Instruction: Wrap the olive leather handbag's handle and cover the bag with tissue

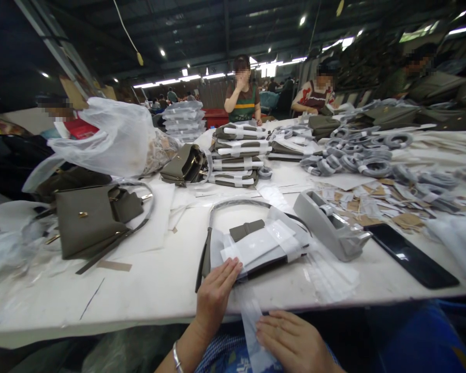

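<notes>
On the table before me lies a dark olive handbag [251, 270], partly covered by white paper sheets [262, 246]. Its plastic-wrapped strap [241, 203] arches behind it, and a small olive piece [247, 230] rests on top. My left hand [218, 290] lies with fingers stretched flat on the bag's near left corner and the paper. A translucent plastic strip [250, 321] hangs over the table edge toward my lap. My right hand [297, 339] has its fingers together at this strip, gripping its right edge; the thumb is partly hidden.
Right of the bag stand a grey tape dispenser [328, 228] and a black phone [411, 255]. An unwrapped olive handbag [86, 223] stands left. Stacked wrapped bags [238, 150], coiled straps [373, 155] and paper tags [376, 202] lie farther back. Co-workers sit across the table.
</notes>
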Tool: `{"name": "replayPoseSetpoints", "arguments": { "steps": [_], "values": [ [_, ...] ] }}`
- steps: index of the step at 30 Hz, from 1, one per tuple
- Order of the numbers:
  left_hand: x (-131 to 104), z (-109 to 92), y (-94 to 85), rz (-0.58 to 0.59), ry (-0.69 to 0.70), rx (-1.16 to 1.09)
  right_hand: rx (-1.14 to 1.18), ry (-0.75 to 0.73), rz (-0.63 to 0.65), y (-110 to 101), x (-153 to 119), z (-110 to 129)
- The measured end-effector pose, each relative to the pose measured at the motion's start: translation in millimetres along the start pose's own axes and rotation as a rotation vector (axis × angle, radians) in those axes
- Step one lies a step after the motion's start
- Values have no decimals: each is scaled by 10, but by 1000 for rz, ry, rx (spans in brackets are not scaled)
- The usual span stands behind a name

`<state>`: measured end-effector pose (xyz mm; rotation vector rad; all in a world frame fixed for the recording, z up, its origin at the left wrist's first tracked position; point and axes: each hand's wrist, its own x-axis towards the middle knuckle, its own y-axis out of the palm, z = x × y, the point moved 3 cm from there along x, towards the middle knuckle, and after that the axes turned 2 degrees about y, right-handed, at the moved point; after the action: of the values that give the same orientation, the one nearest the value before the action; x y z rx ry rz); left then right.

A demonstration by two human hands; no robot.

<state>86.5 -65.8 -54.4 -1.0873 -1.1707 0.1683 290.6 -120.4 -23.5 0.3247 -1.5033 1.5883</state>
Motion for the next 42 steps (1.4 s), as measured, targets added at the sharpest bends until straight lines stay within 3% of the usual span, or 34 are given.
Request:
{"name": "replayPoseSetpoints", "arguments": {
  "steps": [7,10,13,18,21,26,30,35,38,42],
  "values": [
    [12,-23,-34,-27,35,8,2,65,19,-184,618,-209],
    [17,-22,-27,-47,24,-1,6,84,10,-114,931,-418],
    [14,-6,-13,-85,-29,-24,21,144,29,93,1123,-653],
    [5,14,-4,-142,-47,-12,-8,283,63,500,1134,-938],
    [7,27,-11,-159,-42,-9,20,418,77,626,1078,-1038],
    [-37,67,-17,-187,-13,-50,107,589,101,673,1065,-1119],
    [-37,95,-70,-198,-83,-172,114,675,141,699,1083,-1166],
    [89,76,-104,-90,-137,-133,113,727,196,715,1117,-1198],
    [112,112,-19,-49,-36,15,42,754,260,709,1156,-1187],
    [63,207,177,-77,225,120,-80,811,388,711,1228,-1193]
  ]
}}
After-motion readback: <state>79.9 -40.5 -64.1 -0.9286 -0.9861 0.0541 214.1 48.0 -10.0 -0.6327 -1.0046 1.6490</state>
